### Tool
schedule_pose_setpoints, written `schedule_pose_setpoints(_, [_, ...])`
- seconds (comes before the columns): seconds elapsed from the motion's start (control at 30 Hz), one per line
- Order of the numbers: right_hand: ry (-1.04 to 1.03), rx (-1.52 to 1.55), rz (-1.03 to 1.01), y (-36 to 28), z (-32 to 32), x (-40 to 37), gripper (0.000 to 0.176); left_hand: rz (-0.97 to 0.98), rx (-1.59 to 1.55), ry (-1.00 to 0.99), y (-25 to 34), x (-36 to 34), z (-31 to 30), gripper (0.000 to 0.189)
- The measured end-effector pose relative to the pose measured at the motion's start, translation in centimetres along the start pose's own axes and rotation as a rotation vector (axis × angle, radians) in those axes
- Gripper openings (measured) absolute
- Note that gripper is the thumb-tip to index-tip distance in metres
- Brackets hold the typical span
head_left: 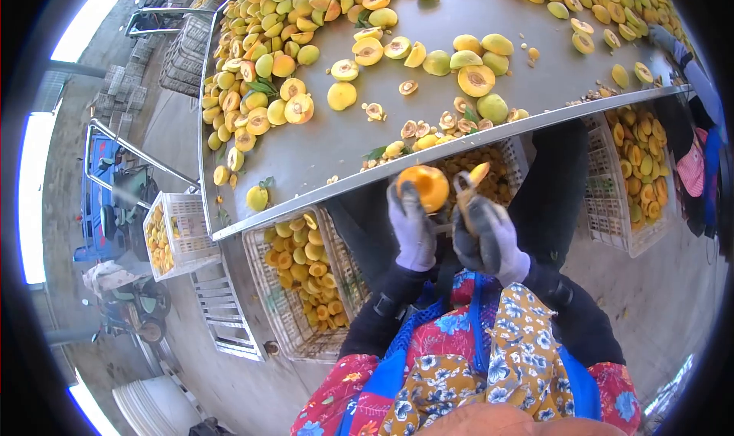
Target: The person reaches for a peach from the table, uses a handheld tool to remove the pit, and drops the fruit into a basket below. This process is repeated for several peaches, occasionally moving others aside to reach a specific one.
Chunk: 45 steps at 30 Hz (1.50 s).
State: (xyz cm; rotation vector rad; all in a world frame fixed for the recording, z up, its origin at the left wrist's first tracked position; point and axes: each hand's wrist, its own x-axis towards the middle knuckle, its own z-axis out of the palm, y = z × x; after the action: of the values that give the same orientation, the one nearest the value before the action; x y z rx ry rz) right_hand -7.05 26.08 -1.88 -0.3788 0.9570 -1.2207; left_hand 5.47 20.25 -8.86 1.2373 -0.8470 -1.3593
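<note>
My left hand (411,226), in a grey-and-white glove, is closed around a yellow peach half (425,189) with a hollow in its orange flesh. Close beside it, my right hand (489,237), gloved alike, grips a small hand tool (464,195) with a tan handle; its exact kind is blurred. A sliver of peach (479,173) shows at the tool's upper end. Both hands are just off the near edge of a metal table (306,157), above a crate of peach halves (516,161) that sits partly under the table.
Peach halves (294,107) are heaped at the table's left, with loose pits (420,128) along its edge. White crates of halves stand at left (254,279), far left (200,241) and right (615,218). A co-worker's gloved hand (667,40) is at the far right.
</note>
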Motion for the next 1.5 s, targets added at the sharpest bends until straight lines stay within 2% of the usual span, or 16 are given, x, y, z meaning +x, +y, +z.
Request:
schedule_pose_setpoints(0.13, [0.025,0.205,0.165,-2.9,-1.4,0.4,0.039,0.165,0.255,0.213,4.2,-0.7,-6.0,0.053])
schedule_pose_setpoints(0.3, [0.070,0.151,0.365,-1.1,-4.3,1.8,0.039,0.262,1.725,0.505,9.7,-0.4,-14.6,0.060])
schedule_pose_setpoints(0.43, [0.105,0.027,0.420,-1.5,-3.8,1.8,0.037,0.530,1.353,0.180,13.7,8.5,-8.0,0.057])
schedule_pose_setpoints(0.53, [0.095,-0.043,0.391,-2.2,-3.5,1.4,0.035,0.816,1.625,-0.062,10.2,19.4,-4.4,0.058])
schedule_pose_setpoints(0.6, [0.070,-0.112,0.337,-2.9,-3.4,0.8,0.033,0.680,1.618,-0.121,7.7,23.8,-3.4,0.061])
schedule_pose_setpoints(0.7, [0.031,-0.338,0.135,-4.2,-3.2,0.7,0.027,0.627,1.276,-0.115,7.5,23.2,-3.1,0.057])
schedule_pose_setpoints(0.77, [0.027,-0.577,-0.087,-4.3,-3.1,1.3,0.022,-0.098,0.275,-0.382,8.7,19.2,-2.9,0.042])
schedule_pose_setpoints(0.83, [-0.014,-0.931,-0.387,-4.7,-2.3,2.1,0.016,-0.376,-0.293,-0.363,9.9,13.2,-0.3,0.045])
schedule_pose_setpoints(0.87, [-0.037,-1.111,-0.536,-4.9,-1.7,2.3,0.015,-0.391,-0.366,-0.370,10.2,10.5,0.3,0.050])
schedule_pose_setpoints(0.9, [-0.035,-1.233,-0.593,-5.2,-1.0,2.4,0.016,-0.063,0.149,-0.551,9.0,9.2,-1.1,0.049])
schedule_pose_setpoints(0.97, [-0.061,-1.386,-0.595,-5.9,0.2,1.9,0.019,0.179,0.483,-0.691,7.4,7.1,-2.3,0.048])
schedule_pose_setpoints(1.13, [-0.068,-1.628,-0.562,-5.8,0.4,0.3,0.024,-0.518,-0.476,-0.573,6.7,3.3,-0.1,0.057])
schedule_pose_setpoints(1.27, [-0.076,-1.611,-0.558,-5.4,0.0,-0.3,0.024,-0.553,-0.266,-0.566,7.3,2.4,-0.6,0.056])
schedule_pose_setpoints(1.37, [-0.069,-1.505,-0.536,-5.3,0.0,-0.4,0.024,-0.461,-0.558,-0.513,6.2,2.0,-0.2,0.051])
schedule_pose_setpoints(1.43, [-0.059,-1.465,-0.517,-5.2,-0.2,-0.6,0.023,-0.081,-0.254,-0.570,6.0,1.4,-0.2,0.054])
schedule_pose_setpoints(1.5, [-0.058,-1.423,-0.520,-4.2,-0.7,-0.5,0.023,-0.432,-0.656,-0.553,6.5,1.5,-0.5,0.067])
